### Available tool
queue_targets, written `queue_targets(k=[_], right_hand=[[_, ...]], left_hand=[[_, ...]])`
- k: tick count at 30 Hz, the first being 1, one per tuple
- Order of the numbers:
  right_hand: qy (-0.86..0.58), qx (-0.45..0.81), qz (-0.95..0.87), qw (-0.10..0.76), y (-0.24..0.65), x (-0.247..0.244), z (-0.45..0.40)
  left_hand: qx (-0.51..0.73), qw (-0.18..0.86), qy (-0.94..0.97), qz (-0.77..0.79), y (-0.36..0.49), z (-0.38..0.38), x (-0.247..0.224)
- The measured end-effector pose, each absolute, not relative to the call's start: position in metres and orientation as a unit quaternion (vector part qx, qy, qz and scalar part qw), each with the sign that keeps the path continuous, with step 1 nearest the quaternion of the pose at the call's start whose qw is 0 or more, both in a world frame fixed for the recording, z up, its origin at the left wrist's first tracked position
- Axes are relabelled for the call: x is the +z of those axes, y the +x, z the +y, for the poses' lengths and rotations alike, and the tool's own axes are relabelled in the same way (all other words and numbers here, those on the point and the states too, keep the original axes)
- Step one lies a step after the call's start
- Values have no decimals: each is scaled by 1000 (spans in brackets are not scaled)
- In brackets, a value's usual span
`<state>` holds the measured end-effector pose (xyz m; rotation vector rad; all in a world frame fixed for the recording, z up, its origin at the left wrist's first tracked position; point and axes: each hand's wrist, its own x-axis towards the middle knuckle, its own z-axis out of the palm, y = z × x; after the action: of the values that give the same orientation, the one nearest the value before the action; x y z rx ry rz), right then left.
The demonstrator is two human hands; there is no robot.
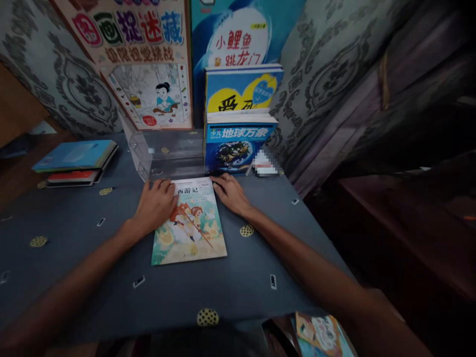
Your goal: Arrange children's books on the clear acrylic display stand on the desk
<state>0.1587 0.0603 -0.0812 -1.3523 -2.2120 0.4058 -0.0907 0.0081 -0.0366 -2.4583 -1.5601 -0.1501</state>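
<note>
A thin book (193,223) with a green and orange illustrated cover lies flat on the dark grey tablecloth (238,287). My left hand (156,203) rests over its upper left edge, fingers slightly spread and pointing away from me. At the book's upper right corner is my right hand (230,193), its thumb and fingers apart and touching or nearly touching the corner. Neither hand is closed round anything. Just beyond the hands, a clear book stand (174,161) holds upright books, among them a blue one with a globe (238,148) at the front.
Left on the table lies a small stack of books (78,158). A large picture book (159,94) and a blue fish book (241,29) stand against the patterned curtain (320,74). Another book (323,334) is below the table's front edge. A blurred white object (266,163) sits beside the stand.
</note>
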Motion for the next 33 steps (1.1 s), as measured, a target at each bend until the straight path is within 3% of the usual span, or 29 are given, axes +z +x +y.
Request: queue_targets(k=[13, 20, 33], right_hand=[[-494, 126, -827, 238, 158, -81, 59], [-494, 103, -832, 229, 156, -83, 58], [-466, 47, -856, 220, 155, -79, 11]], left_hand=[[-94, -73, -948, -296, -46, -10, -41], [-91, -99, -968, -213, -55, -51, -43], [-129, -99, -964, -211, -57, -63, -48]])
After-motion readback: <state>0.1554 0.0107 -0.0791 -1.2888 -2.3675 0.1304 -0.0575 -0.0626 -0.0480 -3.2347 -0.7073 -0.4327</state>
